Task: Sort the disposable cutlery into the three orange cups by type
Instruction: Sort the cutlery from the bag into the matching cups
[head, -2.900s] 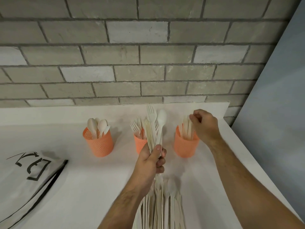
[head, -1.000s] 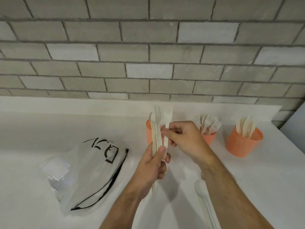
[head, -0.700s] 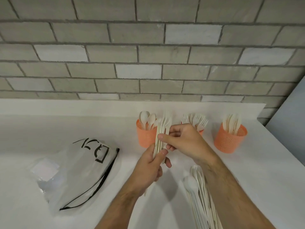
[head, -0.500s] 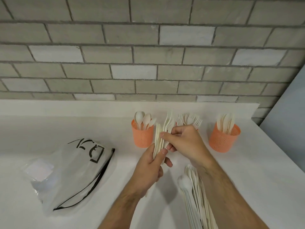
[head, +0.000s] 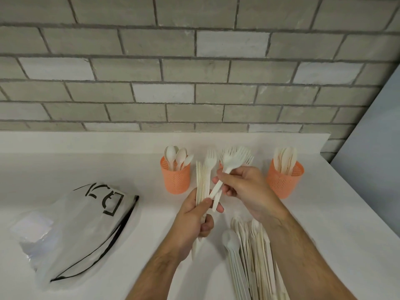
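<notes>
- The left hand [head: 192, 221] is curled around a bundle of cutlery [head: 202, 180], held upright with the heads above the fist.
- The right hand [head: 244, 189] pinches the handle of a single fork [head: 227, 167] between thumb and fingers; the fork tilts, its prongs up beyond the hand and its handle end touching the bundle beside the left thumb.
- The spoon cup [head: 176, 178] stands just beyond the left hand.
- The fork cup [head: 221, 165] is mostly hidden behind the right hand, only its forks showing above the knuckles.
- The knife cup [head: 283, 180] stands to the right of the right hand.
- A pile of loose cutlery [head: 251, 260] lies on the counter [head: 108, 169] under the right forearm.
- A plastic bag [head: 71, 230] lies well to the left of the left hand.
</notes>
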